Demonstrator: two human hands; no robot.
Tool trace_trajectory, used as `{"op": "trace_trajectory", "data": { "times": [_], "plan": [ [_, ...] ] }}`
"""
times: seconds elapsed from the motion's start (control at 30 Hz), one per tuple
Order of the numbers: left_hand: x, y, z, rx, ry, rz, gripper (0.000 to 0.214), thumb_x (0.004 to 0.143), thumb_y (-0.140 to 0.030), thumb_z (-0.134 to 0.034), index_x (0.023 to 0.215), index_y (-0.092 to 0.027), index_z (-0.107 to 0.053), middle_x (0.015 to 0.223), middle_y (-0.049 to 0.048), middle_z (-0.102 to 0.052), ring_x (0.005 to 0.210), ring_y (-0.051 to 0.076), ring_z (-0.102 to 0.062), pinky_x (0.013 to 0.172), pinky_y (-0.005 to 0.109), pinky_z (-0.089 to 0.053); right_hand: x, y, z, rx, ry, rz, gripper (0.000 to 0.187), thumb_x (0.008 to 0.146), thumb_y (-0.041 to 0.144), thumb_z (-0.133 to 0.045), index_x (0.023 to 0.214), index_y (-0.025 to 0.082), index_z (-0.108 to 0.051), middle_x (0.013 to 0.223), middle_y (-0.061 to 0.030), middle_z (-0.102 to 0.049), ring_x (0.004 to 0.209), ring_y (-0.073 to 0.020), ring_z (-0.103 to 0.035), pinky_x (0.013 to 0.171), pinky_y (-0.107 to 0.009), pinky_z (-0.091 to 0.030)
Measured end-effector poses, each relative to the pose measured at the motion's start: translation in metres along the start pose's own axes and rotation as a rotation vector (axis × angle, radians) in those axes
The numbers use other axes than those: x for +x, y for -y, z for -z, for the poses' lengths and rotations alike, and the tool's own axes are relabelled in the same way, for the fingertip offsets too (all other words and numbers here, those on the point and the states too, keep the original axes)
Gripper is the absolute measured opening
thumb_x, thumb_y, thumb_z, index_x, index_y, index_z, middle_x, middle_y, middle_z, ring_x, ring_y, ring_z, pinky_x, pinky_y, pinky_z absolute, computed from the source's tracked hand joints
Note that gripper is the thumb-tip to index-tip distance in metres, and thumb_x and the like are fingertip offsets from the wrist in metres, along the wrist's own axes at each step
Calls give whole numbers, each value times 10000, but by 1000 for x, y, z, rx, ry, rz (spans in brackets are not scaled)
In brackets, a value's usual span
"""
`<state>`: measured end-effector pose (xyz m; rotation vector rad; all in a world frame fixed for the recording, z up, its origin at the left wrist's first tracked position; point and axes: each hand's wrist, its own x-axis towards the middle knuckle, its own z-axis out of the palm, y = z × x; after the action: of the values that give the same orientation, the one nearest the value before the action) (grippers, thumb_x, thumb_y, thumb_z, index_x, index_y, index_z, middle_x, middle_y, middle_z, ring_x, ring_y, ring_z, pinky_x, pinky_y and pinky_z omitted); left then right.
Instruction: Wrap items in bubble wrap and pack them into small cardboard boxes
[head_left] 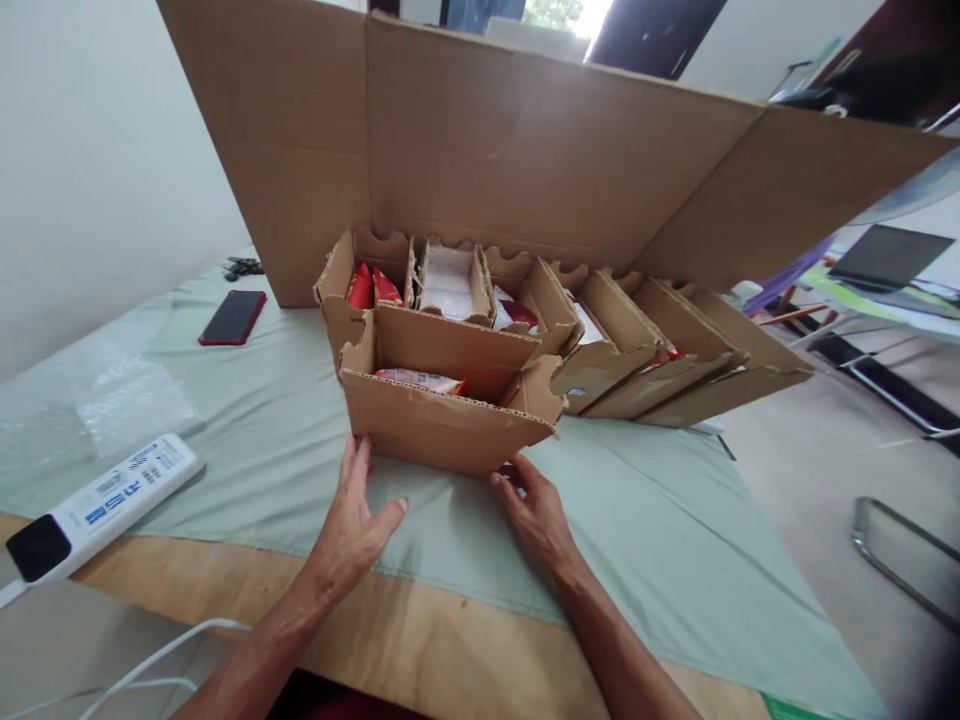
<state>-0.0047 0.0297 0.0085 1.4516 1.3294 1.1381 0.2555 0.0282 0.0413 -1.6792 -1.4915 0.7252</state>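
A row of small open cardboard trays [442, 425] stands on a pale green cloth [645, 520], in front of a large upright cardboard sheet [525, 150]. The trays hold red and white packets [373, 287]. My left hand [352, 520] lies flat on the cloth with fingers spread, its fingertips at the lower left corner of the nearest tray. My right hand [534, 505] rests with fingers stretched out, tips touching the tray's lower right edge. Neither hand holds anything.
A red-cased phone [233, 317] lies at the back left. A white power strip [97, 505] with a white cable [150, 665] sits near the left front. Bubble wrap [127, 400] lies beside it. The wooden table edge [450, 640] runs below the cloth. Metal chair frames [900, 560] stand at right.
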Motion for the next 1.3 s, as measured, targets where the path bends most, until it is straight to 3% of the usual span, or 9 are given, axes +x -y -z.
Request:
{"op": "trace_trajectory", "data": {
  "times": [0.1, 0.2, 0.3, 0.43, 0.63, 0.83, 1.03, 1.17, 1.3],
  "plan": [
    [-6, 2, 6, 86, 53, -17, 719, 884, -347, -605, 1555, -186, -401, 1733, 164, -110, 1555, 384, -280, 1208, 571, -377, 0, -4, 7, -40, 46, -31, 352, 844, 486, -545, 913, 191, -724, 835, -105, -780, 779, -270, -736, 716, -377, -574],
    [-17, 1, 14, 257, 81, -76, 608, 882, -282, -593, 1473, -164, -514, 1668, 193, -306, 1516, 371, -370, 1162, 563, -447, 0, -4, 13, -87, 129, -68, 350, 842, 502, -530, 720, 217, -691, 671, -75, -729, 647, -256, -702, 620, -362, -544],
    [-30, 2, 19, 496, 123, -202, 507, 847, -204, -595, 1350, -151, -617, 1572, 203, -465, 1494, 380, -398, 1167, 609, -424, -3, 3, 9, -94, 229, -37, 363, 856, 513, -538, 690, 226, -686, 638, -59, -700, 597, -239, -669, 564, -346, -514],
    [-42, 5, 20, 718, 124, -350, 474, 837, -151, -588, 1309, -166, -630, 1548, 193, -501, 1502, 380, -375, 1174, 641, -400, -9, 26, -16, -72, 341, 61, 334, 884, 507, -569, 741, 243, -714, 661, -45, -714, 644, -245, -680, 607, -356, -527],
    [-42, 7, 19, 671, 96, -384, 529, 839, -130, -570, 1368, -148, -572, 1503, 196, -534, 1469, 373, -413, 1158, 630, -421, -1, 89, -83, 25, 512, 266, 199, 937, 333, -565, 881, 324, -757, 878, -45, -793, 814, -254, -733, 753, -391, -589],
    [-41, 12, 19, 550, 114, -315, 372, 822, -129, -558, 1165, -136, -699, 1175, 172, -700, 1166, 370, -624, 1022, 589, -532, 40, 159, -190, 37, 633, 566, 302, 910, 118, -607, 1149, 247, -737, 1255, -59, -740, 1199, -205, -665, 1066, -396, -501],
    [-40, 12, 19, 528, 75, -352, 470, 779, -116, -587, 1239, -97, -676, 1291, 197, -657, 1270, 397, -551, 1096, 618, -479, 89, 202, -286, -69, 767, 579, 394, 905, 178, -714, 1294, 235, -687, 1442, -93, -622, 1394, -230, -526, 1166, -411, -385],
    [-39, 14, 17, 509, 32, -387, 528, 792, -99, -556, 1311, -131, -643, 1304, 181, -666, 1263, 393, -571, 1045, 615, -515, 102, 217, -318, -132, 806, 520, 352, 900, 192, -704, 1252, 184, -711, 1345, -98, -687, 1308, -240, -592, 1117, -360, -425],
    [-38, 15, 17, 505, 22, -423, 494, 776, -106, -564, 1252, -149, -690, 1209, 186, -716, 1154, 399, -638, 962, 620, -552, 92, 224, -312, -50, 693, 521, 317, 942, 139, -611, 1248, 155, -691, 1341, -96, -694, 1246, -198, -621, 1096, -321, -438]
  ]
}}
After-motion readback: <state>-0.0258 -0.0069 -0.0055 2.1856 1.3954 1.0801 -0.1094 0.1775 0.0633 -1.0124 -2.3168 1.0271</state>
